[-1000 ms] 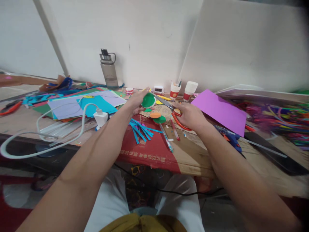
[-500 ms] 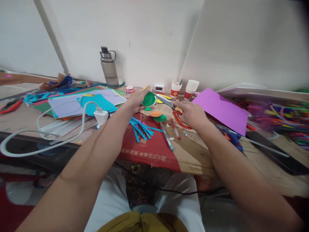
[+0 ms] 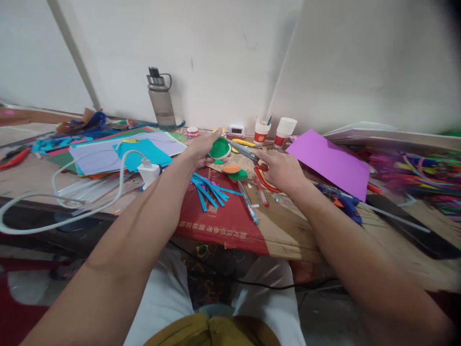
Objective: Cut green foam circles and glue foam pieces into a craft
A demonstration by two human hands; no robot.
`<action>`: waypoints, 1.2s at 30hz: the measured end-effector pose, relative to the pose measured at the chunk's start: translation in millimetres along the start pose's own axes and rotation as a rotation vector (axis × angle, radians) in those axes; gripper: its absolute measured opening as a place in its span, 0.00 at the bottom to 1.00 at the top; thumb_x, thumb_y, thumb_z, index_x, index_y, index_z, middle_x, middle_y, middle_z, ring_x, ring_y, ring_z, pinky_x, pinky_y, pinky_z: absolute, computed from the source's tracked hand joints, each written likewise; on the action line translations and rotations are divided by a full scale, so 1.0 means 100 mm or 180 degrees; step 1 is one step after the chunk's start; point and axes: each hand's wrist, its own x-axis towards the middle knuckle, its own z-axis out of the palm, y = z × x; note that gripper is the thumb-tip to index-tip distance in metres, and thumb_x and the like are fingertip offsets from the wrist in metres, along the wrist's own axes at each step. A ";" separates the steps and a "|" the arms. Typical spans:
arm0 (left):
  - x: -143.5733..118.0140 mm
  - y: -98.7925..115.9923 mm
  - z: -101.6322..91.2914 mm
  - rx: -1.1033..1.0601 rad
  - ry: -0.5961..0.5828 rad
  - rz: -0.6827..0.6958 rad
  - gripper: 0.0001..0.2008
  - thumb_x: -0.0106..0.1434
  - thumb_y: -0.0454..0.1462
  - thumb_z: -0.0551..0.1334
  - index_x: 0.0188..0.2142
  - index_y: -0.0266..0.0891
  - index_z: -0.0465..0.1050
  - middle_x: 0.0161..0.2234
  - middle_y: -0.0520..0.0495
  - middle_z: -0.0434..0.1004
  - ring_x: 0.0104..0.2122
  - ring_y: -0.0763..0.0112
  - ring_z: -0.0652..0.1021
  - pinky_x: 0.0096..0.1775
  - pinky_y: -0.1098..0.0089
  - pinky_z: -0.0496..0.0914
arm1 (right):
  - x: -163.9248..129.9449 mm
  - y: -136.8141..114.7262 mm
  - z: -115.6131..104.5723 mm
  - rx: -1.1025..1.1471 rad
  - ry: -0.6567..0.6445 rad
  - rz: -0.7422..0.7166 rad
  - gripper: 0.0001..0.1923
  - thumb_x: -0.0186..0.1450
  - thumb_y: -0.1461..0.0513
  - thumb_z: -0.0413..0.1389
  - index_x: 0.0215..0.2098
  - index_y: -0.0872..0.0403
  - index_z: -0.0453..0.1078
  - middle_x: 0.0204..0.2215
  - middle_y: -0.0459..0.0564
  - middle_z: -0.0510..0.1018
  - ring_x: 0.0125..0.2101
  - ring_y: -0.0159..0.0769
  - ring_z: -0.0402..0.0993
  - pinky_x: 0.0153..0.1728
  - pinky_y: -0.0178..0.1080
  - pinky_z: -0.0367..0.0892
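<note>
In my left hand (image 3: pixel 206 148) is a green paper disc (image 3: pixel 219 148) with a white rim, gripped between thumb and fingers above the table. My right hand (image 3: pixel 284 169) is closed on red-handled scissors (image 3: pixel 248 153), whose blades reach left to the disc's right edge. Whether the blades cut into it is too small to tell. Just below lie an orange paper oval (image 3: pixel 231 169) and a green paper oval (image 3: pixel 239 176). A pen (image 3: pixel 249 204) and a red pen (image 3: pixel 261 191) rest nearby, beside a bunch of blue paper strips (image 3: pixel 209 191).
Coloured paper sheets (image 3: pixel 95 157) and a white charger with its cable (image 3: pixel 148 172) sit left. A water bottle (image 3: pixel 161 103) stands against the wall. Paper cups (image 3: pixel 262 132) are at the back, purple paper (image 3: pixel 329 163) and a blue glue gun (image 3: pixel 347 206) at right.
Both hands stay almost in place, still holding the disc and the scissors. The view has shifted very slightly; the objects on the table look unmoved.
</note>
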 end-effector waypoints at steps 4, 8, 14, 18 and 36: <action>0.04 -0.02 -0.02 0.0037 -0.0021 0.0020 0.21 0.69 0.50 0.51 0.39 0.35 0.70 0.21 0.44 0.75 0.19 0.67 0.77 0.16 0.79 0.54 | 0.01 0.00 0.01 -0.0009 -0.0062 0.0048 0.24 0.64 0.63 0.50 0.59 0.50 0.67 0.46 0.56 0.79 0.40 0.46 0.75 0.33 0.40 0.61; 0.08 -0.06 -0.03 0.0048 -0.0016 0.0033 0.21 0.68 0.51 0.51 0.42 0.37 0.69 0.22 0.44 0.76 0.23 0.63 0.80 0.16 0.79 0.57 | 0.00 -0.01 0.02 0.0185 -0.0074 0.0158 0.24 0.63 0.62 0.51 0.58 0.48 0.67 0.45 0.55 0.79 0.41 0.48 0.75 0.34 0.40 0.63; 0.07 -0.05 -0.02 -0.0188 -0.0034 0.0047 0.23 0.67 0.53 0.52 0.46 0.36 0.69 0.25 0.41 0.79 0.26 0.62 0.82 0.17 0.78 0.61 | 0.01 0.07 0.08 0.0777 -0.0094 0.0725 0.21 0.65 0.60 0.50 0.55 0.48 0.70 0.42 0.54 0.81 0.40 0.45 0.77 0.36 0.39 0.67; 0.00 -0.04 0.07 -0.0437 -0.0470 0.0062 0.25 0.66 0.54 0.53 0.46 0.34 0.71 0.29 0.39 0.80 0.29 0.62 0.82 0.18 0.78 0.64 | 0.00 0.17 0.16 0.0489 -0.0448 0.1174 0.17 0.64 0.59 0.51 0.47 0.53 0.75 0.36 0.59 0.82 0.37 0.48 0.78 0.34 0.41 0.68; -0.22 -0.14 0.47 -0.0137 -0.0524 0.0260 0.17 0.65 0.47 0.59 0.43 0.37 0.76 0.38 0.41 0.80 0.34 0.64 0.80 0.28 0.70 0.73 | 0.04 0.00 0.08 0.1422 0.1379 -0.0136 0.17 0.67 0.61 0.53 0.54 0.51 0.70 0.49 0.57 0.73 0.52 0.46 0.66 0.51 0.49 0.63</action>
